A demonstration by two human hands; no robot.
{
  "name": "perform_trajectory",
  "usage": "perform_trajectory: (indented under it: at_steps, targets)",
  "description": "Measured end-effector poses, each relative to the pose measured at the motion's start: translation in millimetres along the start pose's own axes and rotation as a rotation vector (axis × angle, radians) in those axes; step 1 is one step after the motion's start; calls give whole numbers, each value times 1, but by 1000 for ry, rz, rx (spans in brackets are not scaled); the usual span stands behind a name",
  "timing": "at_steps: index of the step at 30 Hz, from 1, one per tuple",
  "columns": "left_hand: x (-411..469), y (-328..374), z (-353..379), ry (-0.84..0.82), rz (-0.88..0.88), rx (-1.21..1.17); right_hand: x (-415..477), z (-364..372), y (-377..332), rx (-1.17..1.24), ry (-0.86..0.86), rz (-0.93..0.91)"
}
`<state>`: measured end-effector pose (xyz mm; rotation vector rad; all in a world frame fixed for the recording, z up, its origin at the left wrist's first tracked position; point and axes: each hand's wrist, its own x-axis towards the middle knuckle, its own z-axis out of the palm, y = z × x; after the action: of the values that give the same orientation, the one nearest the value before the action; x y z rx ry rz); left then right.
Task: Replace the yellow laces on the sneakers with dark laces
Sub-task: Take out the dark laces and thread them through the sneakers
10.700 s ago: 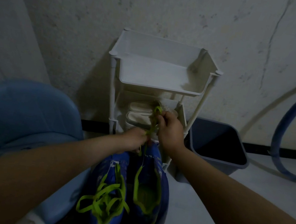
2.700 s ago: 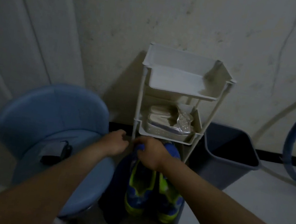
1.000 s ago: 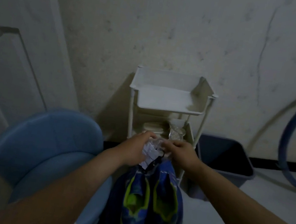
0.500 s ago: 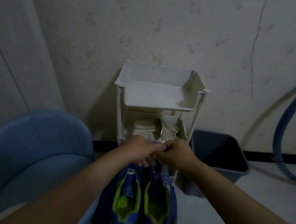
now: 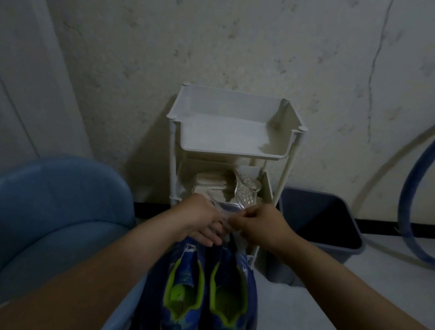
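- My left hand point(image 5: 199, 220) and right hand point(image 5: 263, 226) both pinch a thin clear packet point(image 5: 230, 221) just above the toes of the unlaced blue sneakers point(image 5: 206, 297).
- The dark laces are presumably inside: light and limp, under slippery film. I'd grip opposite edges to tear.

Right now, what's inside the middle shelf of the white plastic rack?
Cream shoes and a clear studded shoe lie in the middle shelf. Its front is hidden behind the left hand and right hand, which hold a clear plastic packet.
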<state>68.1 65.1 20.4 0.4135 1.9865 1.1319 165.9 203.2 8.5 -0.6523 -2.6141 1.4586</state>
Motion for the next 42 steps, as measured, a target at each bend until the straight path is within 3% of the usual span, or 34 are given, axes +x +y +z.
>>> perform_trajectory:
  at_steps: [9, 18, 21, 24, 29, 33, 38, 42]
  targets:
    - [0, -4, -7, 108, 56, -138, 5, 4, -7, 114, -27, 2]
    - [-1, 1, -18, 43, 188, -64, 7, -4, -9, 533, -208, 362]
    - [-3, 2, -19, -9, 185, -27, 9, -4, -8, 631, -258, 396]
    - [-7, 3, -18, -15, 140, 38, 9, -2, -9, 529, -118, 345]
    - [-11, 11, -19, 169, 70, 76, 11, -4, 2, 12, 260, 27]
    - [-11, 9, -21, 169, 143, 131, 12, -2, -1, -243, 130, -250]
    - [-9, 11, -13, 64, 236, 211, 11, 11, -9, -228, 19, -243]
    - [-6, 8, -17, 53, 279, 26, 14, 10, -5, -128, -4, -196]
